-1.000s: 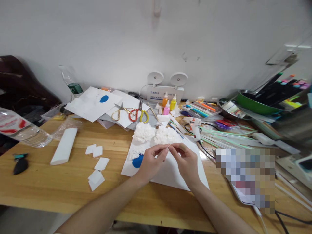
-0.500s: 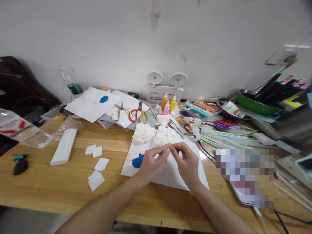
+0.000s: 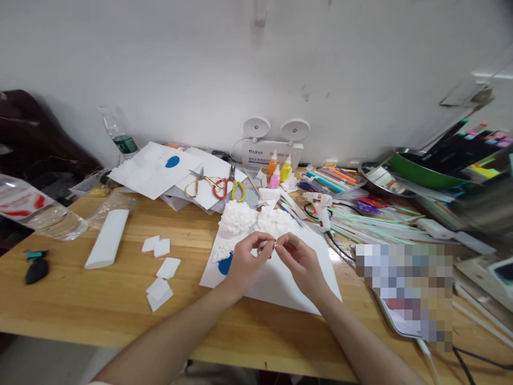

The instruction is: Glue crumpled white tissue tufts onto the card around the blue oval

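My left hand [image 3: 249, 261] and my right hand [image 3: 298, 261] meet fingertip to fingertip over a white sheet of paper [image 3: 276, 286]. Between their pinched fingers is a small white piece of paper [image 3: 276, 244], mostly hidden. Just beyond the hands, bumpy white clusters [image 3: 239, 218] lie on the sheet, one of them partly covering a blue patch [image 3: 225, 264] by my left hand. Several small white paper squares [image 3: 168, 267] are scattered on the table to the left.
A white glue gun [image 3: 321, 207] stands right of the sheet, its cord trailing. Scissors [image 3: 222, 187], glue bottles [image 3: 274, 177] and pens [image 3: 326, 181] lie behind. A long white block [image 3: 107, 239] and a water bottle [image 3: 42, 208] are left; a phone-like device [image 3: 404, 299] is right.
The fingers of both hands have curled in more tightly around the small piece, and my left fingers are more bent. The view has shifted slightly; nothing else has moved.
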Motion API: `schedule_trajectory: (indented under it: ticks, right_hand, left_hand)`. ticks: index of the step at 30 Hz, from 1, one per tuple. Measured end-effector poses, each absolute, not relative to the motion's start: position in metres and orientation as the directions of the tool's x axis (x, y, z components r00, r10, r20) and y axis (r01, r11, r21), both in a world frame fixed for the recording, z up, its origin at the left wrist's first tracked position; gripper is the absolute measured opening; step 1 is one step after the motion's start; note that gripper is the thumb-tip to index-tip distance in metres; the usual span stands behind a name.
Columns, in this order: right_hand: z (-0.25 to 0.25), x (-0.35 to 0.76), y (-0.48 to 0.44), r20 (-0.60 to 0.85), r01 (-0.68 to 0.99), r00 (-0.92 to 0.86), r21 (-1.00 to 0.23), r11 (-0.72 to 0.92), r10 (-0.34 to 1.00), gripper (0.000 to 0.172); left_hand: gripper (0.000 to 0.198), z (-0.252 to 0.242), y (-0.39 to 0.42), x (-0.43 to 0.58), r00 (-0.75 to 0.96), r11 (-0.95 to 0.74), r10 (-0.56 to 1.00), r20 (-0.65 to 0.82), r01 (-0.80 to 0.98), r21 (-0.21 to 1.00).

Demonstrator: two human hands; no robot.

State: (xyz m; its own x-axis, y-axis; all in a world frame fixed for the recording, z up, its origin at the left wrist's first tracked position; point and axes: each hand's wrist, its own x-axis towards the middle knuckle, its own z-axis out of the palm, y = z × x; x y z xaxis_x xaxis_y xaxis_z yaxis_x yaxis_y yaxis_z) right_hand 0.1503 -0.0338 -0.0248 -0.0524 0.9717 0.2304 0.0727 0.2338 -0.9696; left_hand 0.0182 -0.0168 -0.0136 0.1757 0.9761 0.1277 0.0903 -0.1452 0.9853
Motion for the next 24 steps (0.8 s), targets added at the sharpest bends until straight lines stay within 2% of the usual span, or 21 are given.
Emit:
schedule_trajectory:
  ticks: [6,24]
  right_hand:
    - [-0.0241,0.1517,-0.0328,0.236,0.095,-0.013,-0.967,0.237,0.972,0.011]
    - [-0.0274,0.1477,-0.0354,0.324,0.29,0.226,-0.923,0.254,0.919,0.01]
  left_hand:
    - [0.018,-0.0133,-0.0166,0.0186,0.186,-0.142,0.974,0.13,0.051,0.989]
    - [0.023,-0.0156,-0.0207,0.0234,0.209,0.007,0.978,0.016,-0.11,0.994]
